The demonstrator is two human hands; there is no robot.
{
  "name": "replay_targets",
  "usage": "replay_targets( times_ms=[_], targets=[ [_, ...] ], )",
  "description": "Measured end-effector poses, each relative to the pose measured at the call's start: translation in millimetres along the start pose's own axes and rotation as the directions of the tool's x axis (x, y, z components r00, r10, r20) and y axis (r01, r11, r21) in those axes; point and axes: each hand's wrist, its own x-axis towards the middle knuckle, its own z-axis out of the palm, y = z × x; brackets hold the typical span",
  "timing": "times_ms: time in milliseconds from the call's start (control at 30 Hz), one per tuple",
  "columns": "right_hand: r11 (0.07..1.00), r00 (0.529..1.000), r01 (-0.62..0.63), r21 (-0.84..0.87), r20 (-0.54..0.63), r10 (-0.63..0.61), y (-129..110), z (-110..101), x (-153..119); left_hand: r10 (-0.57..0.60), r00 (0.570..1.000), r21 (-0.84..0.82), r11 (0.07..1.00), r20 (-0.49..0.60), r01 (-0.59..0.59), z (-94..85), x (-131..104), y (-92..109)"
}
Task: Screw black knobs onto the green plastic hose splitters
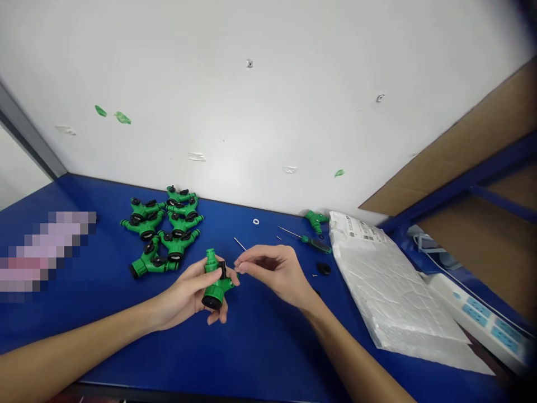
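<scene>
from the head view, the only one i had, i took the white padded mailer as my landmark on the blue table. well to its left, the person's left hand held a green y-shaped connector, the thumb against its black lever and the fingers loosely curled around and behind the body. the right hand, between that piece and the mailer, had thumb and forefinger brought nearly together; whether anything small sat between the tips, i couldn't tell. a thin metal rod poked out past those fingers, its other end hidden.

the work looked partway through to me. farthest left of the mailer, a cluster of connectors, about seven, seemed finished, with black levers showing on them. touching or nearly touching the mailer's far left corner lay a spare connector on which i made out no lever, so i judged it incomplete. just left of the mailer sat a screwdriver and a black disc; a white ring lay farther left, loose.

as for writing, the mailer's label carried dark print too small to read. i could read no brand on the connectors, nor on the power strip right of the mailer.
</scene>
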Motion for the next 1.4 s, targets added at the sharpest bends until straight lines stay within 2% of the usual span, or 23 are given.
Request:
replay_targets(
  times_ms=[67, 133, 200, 300, 467, 667, 867, 1067, 1233, 1400],
  targets=[
    [0.998, 0.998, 0.065, 0.012, -0.008, -0.065, -2, 10, -3, 0.001, 1.000, 0.012, 1.000, 0.003, -0.001, 1.1, 0, -1],
    [0.984, 0.987, 0.157, -0.081, -0.020, -0.159, -1, 16, -5, -0.008, 1.000, 0.012, 1.000, 0.005, 0.007, 1.8, 0, -3],
    [0.956, 0.971, 0.232, -0.183, -0.010, -0.237, 1, 19, -6, -0.014, 1.000, 0.012, 1.000, 0.005, 0.014, 2.1, 0, -4],
    [0.926, 0.959, 0.279, -0.255, 0.013, -0.285, 3, 18, -7, -0.017, 1.000, 0.024, 1.000, 0.008, 0.016, 2.3, 0, -6],
    [0.920, 0.963, 0.268, -0.288, 0.057, -0.262, 2, 15, -9, -0.023, 1.000, 0.023, 0.999, 0.001, 0.023, 3.3, -1, -5],
    [0.894, 0.962, 0.269, -0.359, 0.057, -0.266, -2, 13, -11, 0.008, 1.000, 0.041, 0.999, -0.009, -0.008, 2.5, 0, -6],
    [0.907, 0.963, 0.269, -0.323, 0.097, -0.251, 1, 13, -11, 0.028, 0.999, 0.153, 0.988, -0.031, -0.023, 0.9, 1, -10],
    [0.926, 0.977, 0.211, -0.314, 0.045, -0.207, 3, 15, -11, 0.031, 0.999, 0.181, 0.983, -0.042, -0.023, 2.2, 1, -8],
    [0.947, 0.982, 0.187, -0.263, 0.053, -0.179, 3, 14, -10, 0.069, 0.997, 0.207, 0.977, -0.045, -0.058, 0.8, 1, -8],
    [0.939, 0.990, 0.139, -0.316, 0.029, -0.137, 5, 15, -11, 0.108, 0.994, 0.264, 0.959, -0.009, -0.102, -0.3, 3, -10]
  ],
)
